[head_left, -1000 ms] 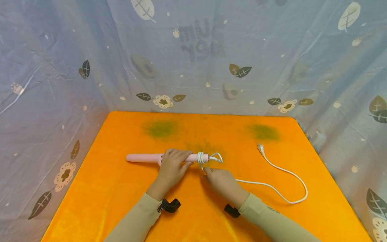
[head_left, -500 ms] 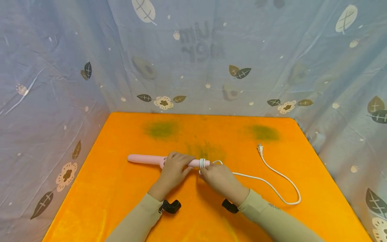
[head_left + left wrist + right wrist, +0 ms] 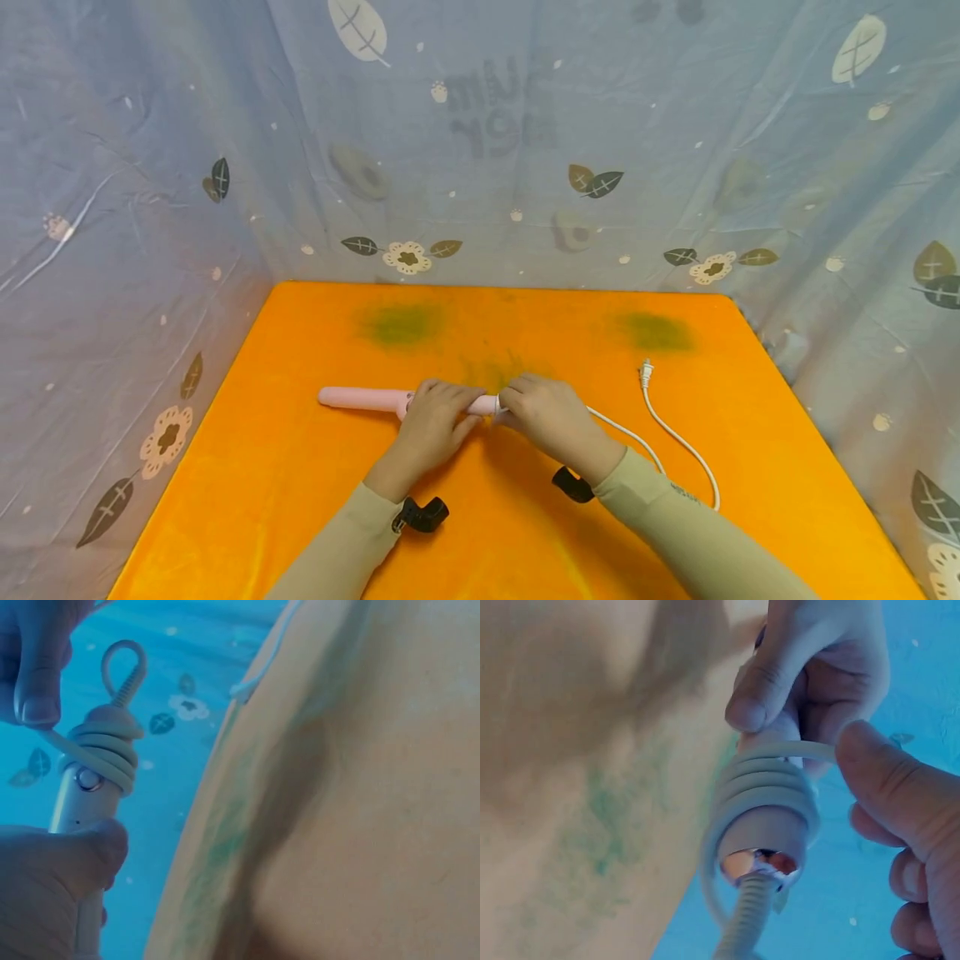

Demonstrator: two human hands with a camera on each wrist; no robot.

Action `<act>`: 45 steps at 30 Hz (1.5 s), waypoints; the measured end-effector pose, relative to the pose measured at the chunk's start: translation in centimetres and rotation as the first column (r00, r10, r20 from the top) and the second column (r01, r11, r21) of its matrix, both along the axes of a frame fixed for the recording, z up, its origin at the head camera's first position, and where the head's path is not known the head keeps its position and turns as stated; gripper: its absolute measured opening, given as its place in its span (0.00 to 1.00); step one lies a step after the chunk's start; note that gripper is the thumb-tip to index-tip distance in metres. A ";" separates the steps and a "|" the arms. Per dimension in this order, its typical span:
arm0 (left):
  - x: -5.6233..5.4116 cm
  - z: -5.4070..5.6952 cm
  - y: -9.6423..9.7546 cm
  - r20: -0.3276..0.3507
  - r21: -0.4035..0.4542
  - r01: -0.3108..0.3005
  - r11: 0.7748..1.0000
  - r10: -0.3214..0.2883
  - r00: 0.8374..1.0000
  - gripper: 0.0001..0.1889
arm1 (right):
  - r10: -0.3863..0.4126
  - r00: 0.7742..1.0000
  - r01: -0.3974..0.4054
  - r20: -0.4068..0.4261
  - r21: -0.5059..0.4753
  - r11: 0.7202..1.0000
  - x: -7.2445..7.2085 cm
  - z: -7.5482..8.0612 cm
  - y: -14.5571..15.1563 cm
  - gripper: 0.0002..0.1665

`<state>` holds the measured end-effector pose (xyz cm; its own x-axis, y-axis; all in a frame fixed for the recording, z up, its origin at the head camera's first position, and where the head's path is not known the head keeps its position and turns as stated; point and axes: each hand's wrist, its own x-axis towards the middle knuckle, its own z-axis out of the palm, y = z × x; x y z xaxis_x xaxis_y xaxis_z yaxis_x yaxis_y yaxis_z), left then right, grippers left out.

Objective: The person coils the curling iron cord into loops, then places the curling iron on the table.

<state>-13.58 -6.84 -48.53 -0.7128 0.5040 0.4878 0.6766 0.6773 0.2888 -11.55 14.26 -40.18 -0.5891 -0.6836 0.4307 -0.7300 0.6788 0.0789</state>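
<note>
A pink curling iron (image 3: 363, 399) lies crosswise in the head view, barrel to the left. My left hand (image 3: 431, 425) grips its handle, thumb along the near side. Around the handle's end run several turns of white cord (image 3: 769, 780), side by side in the right wrist view. My right hand (image 3: 551, 417) pinches the cord between thumb and fingers beside those turns, hiding the handle's end from the head camera. A small loop of cord (image 3: 124, 649) stands out past the ribbed sleeve in the left wrist view.
The loose cord runs right over the orange tabletop (image 3: 300, 517), partly behind my right forearm, to a white two-prong plug (image 3: 646, 373). Patterned curtains (image 3: 480, 167) enclose the table at the back and sides. A black wrist mount (image 3: 426, 515) sits at my left cuff.
My right hand has moved from below the handle's end up over it, carrying the cord around. The loose length on the table has been drawn in to the left. My left hand keeps its grip.
</note>
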 end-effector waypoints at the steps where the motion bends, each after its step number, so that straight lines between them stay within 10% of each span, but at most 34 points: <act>1: 0.0 0.1 0.0 0.007 -0.004 -0.007 1.000 0.007 1.000 0.20 | 0.006 1.000 -0.006 -0.005 -0.013 1.000 -0.1 0.1 0.1 0.14; 32: 0.2 0.7 -0.5 -0.017 -0.094 -0.003 0.996 0.001 1.000 0.18 | 0.066 0.989 -0.054 0.132 -0.088 0.995 -2.5 0.8 0.7 0.13; 45: 0.6 0.1 -0.7 -0.030 -0.089 0.058 0.994 -0.061 0.998 0.19 | -0.008 0.894 0.132 0.447 -0.247 0.960 -5.0 0.6 2.7 0.06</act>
<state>-12.99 -7.58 -48.43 -0.6649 0.5868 0.4622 0.7243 0.6577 0.2070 -16.54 16.91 -39.56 -0.8014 -0.5308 0.2756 -0.5969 0.6799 -0.4260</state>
